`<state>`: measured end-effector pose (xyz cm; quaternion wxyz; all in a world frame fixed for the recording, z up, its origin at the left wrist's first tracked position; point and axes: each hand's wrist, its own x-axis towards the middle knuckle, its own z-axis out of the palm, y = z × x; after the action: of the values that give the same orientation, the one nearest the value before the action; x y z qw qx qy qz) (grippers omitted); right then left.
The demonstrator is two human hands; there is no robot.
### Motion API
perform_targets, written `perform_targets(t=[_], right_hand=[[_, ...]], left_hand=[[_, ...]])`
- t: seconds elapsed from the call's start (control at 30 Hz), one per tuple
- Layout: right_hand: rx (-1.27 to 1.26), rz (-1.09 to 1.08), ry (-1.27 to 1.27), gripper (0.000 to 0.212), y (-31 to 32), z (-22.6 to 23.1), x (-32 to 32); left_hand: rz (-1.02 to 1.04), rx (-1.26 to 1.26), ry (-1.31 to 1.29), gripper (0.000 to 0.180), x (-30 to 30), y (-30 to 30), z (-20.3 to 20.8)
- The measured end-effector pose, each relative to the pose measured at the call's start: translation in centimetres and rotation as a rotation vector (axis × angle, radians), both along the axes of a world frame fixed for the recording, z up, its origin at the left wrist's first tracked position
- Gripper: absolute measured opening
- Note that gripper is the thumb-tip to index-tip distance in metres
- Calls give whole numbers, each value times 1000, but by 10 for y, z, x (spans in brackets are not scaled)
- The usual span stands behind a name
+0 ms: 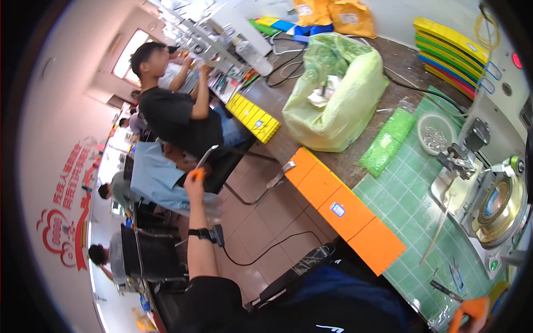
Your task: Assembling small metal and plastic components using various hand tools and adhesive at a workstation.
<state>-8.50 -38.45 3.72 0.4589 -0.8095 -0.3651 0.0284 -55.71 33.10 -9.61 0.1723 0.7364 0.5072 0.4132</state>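
Observation:
My left arm reaches out to the left, a black band with a small dark device (pixel 208 234) round its wrist. Orange covers show on the fingers of my left hand (pixel 194 183), which look curled together. What is in them, if anything, is too small to make out. The hand overlaps a bent silver chair tube (pixel 206 155); contact is unclear. At the lower right, my right hand (pixel 473 315), with orange-covered fingers, is partly cut off by the rim. A slim black tool (pixel 446 290) ends against these fingers; whether they grip it is unclear. Small snips (pixel 457 276) lie beside it.
An orange bin strip (pixel 347 208) lines the bench edge beside the green mat (pixel 388 201). A bowl of metal pieces (pixel 435 135), a green packet (pixel 388 141) and a machine (pixel 499 208) stand there. Behind sits a pale green bag (pixel 333 100). A co-worker (pixel 177 116) sits left.

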Motion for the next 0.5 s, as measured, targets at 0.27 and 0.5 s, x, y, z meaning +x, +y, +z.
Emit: perform_targets(t=[0.27,0.5], right_hand=[[85,303,59,14,50,-5,1],[204,415,118,24,74,-16,-11]], left_hand=[[379,94,-634,19,-51,-67,80],[-675,745,553,27,235,-240,159]])
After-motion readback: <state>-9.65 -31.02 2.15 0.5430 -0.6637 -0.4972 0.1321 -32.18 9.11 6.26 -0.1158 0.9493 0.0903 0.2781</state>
